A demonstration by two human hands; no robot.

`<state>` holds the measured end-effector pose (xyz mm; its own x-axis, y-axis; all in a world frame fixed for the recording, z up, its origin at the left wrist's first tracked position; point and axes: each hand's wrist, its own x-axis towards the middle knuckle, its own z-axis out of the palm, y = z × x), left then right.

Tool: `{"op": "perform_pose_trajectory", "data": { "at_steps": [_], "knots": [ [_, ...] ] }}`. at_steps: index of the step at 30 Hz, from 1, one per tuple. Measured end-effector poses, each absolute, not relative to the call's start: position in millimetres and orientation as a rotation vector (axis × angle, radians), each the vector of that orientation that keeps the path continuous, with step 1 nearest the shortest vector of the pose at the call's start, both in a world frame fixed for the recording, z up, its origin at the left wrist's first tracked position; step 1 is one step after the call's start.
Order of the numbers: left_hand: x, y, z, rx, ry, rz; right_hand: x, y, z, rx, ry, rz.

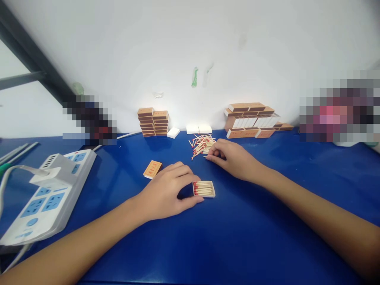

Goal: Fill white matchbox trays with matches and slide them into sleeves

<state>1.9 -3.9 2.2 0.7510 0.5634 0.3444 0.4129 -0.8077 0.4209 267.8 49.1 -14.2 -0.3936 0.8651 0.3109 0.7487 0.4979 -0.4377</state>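
A white matchbox tray [214, 190] with a layer of red-tipped matches [204, 187] lies on the blue table. My left hand [170, 190] grips it, thumb at the near side and forefinger at the far side. Beyond it, my right hand [224, 154] is closed in a pinch, and a short match end pokes out from the fingertips. A loose pile of matches [202, 145] lies just past those fingers. An orange matchbox sleeve [152, 169] lies behind my left hand, partly hidden by it.
By the wall stand a left stack of matchboxes [153, 122] and a right stack [249, 120]. White trays [198, 129] sit between them, with a white box piece [173, 132] nearby. A power strip [53, 198] with a plugged-in adapter and cables occupies the left side.
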Motion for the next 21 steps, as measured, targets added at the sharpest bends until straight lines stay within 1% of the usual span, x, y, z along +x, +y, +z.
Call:
{"op": "perform_pose_trajectory", "data": {
  "at_steps": [8,15,21],
  "knots": [
    [2.0,-3.7,1.5,2.632,0.743,0.68,268.8,41.7,-8.7,-1.177,-2.28,0.255],
    [2.3,-3.4,1.6,2.645,0.753,0.676,270.7,38.1,-11.4,-1.239,-2.239,0.317],
    [2.5,-3.8,1.8,2.639,0.749,0.678,268.4,33.9,-5.3,-1.107,-2.315,0.237]
  ]
}}
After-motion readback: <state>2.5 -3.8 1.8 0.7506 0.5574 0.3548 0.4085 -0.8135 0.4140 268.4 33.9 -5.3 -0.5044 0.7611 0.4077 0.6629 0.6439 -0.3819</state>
